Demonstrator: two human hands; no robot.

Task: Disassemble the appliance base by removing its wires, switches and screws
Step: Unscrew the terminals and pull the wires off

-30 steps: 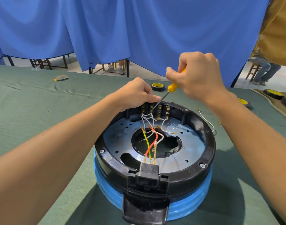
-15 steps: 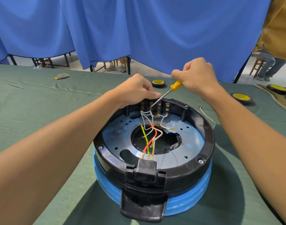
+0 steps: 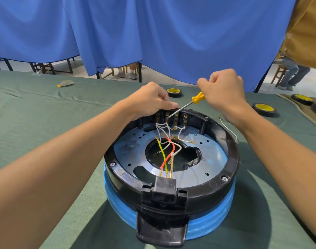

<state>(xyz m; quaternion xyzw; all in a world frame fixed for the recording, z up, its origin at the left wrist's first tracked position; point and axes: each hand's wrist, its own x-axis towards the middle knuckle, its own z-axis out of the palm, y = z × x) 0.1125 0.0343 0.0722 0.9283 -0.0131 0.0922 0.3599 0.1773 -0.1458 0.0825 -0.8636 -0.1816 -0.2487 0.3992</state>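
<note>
The round appliance base (image 3: pixel 230 159), black rim over a blue body, lies upside down on the green cloth. White, red and yellow-green wires (image 3: pixel 167 150) run from the front socket block to the switch terminals (image 3: pixel 175 118) at the far rim. My left hand (image 3: pixel 150 101) grips the far rim beside the terminals, thumb along the top. My right hand (image 3: pixel 223 90) holds a yellow-handled screwdriver (image 3: pixel 198 97); its tip sits among the terminals. Hex screws (image 3: pixel 224 178) remain in the rim.
A loose white wire (image 3: pixel 229 129) lies on the cloth right of the base. Rolls of black tape (image 3: pixel 174 92) (image 3: pixel 264 108) sit beyond it. A blue curtain hangs behind the table. A seated person's legs show at the far right.
My right hand has drawn back and up, tilting the screwdriver flatter, with its tip staying at the terminals. My left hand has kept its grip on the far rim.
</note>
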